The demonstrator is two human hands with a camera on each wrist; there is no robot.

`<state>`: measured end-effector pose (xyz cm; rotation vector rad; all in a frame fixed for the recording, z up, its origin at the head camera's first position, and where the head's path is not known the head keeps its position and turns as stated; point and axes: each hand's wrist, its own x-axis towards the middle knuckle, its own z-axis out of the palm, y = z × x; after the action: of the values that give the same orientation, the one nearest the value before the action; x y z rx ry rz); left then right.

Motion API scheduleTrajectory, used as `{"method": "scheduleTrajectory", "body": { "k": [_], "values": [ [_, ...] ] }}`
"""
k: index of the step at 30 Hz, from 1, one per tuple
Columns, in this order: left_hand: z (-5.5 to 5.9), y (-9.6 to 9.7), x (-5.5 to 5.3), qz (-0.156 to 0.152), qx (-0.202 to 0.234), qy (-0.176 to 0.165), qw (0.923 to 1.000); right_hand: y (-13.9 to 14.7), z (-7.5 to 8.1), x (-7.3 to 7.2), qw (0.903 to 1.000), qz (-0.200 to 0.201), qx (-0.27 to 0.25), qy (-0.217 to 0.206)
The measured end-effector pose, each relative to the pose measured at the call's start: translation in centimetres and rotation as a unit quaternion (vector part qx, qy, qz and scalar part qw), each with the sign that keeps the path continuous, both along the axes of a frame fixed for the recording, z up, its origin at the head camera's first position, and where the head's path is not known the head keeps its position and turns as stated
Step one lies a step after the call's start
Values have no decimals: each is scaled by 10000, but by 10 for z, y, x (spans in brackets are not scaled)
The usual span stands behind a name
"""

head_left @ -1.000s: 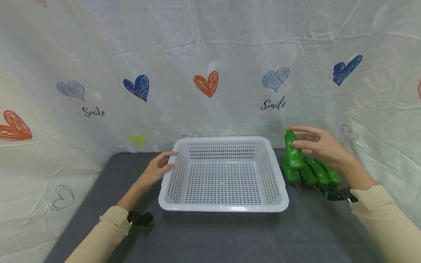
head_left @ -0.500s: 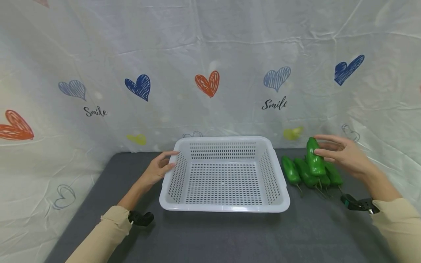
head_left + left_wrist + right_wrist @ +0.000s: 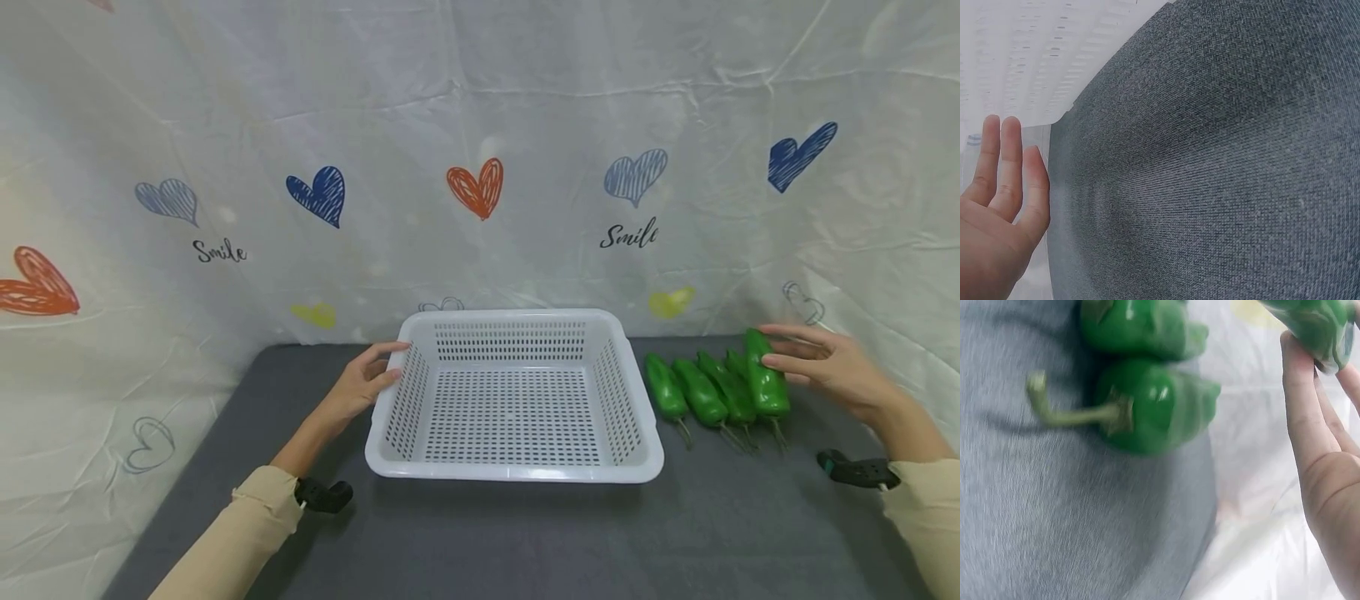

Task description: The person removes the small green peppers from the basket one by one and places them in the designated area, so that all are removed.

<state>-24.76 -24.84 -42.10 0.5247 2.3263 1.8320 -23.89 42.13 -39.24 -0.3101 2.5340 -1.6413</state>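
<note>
In the head view my right hand (image 3: 828, 367) pinches a green pepper (image 3: 767, 387), its stem towards me. That pepper overlaps the right end of a row of several green peppers (image 3: 701, 393); I cannot tell whether it touches them. In the right wrist view, fingertips meet the held pepper (image 3: 1319, 328) at the top right, while blurred peppers (image 3: 1154, 406) lie on the cloth. My left hand (image 3: 354, 387) grips the left rim of a white plastic basket (image 3: 517, 476). The left wrist view shows straight fingers (image 3: 1009, 169) beside the basket's outer wall (image 3: 1054, 56).
A dark grey tabletop (image 3: 510, 542) lies under everything. Behind it hangs a white curtain (image 3: 390, 133) printed with hearts and the word Smile. The peppers lie close to the basket's right side. Each wrist wears a black strap (image 3: 322, 496).
My right hand has carried its pepper rightwards and lower, from near the basket across the row to its right end, uncovering the other peppers. My left hand and the basket have stayed in place.
</note>
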Motion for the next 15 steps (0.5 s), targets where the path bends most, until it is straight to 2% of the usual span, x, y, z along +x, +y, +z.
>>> {"method": "scheduleTrajectory", "body": {
  "k": [10, 15],
  "values": [
    [2, 2, 0, 85, -89, 13, 9999, 22, -14, -10, 9982, -220, 514, -212],
    [1, 1, 0, 102, -122, 9, 9999, 31, -19, -15, 9977, -192, 552, -343]
  ]
}}
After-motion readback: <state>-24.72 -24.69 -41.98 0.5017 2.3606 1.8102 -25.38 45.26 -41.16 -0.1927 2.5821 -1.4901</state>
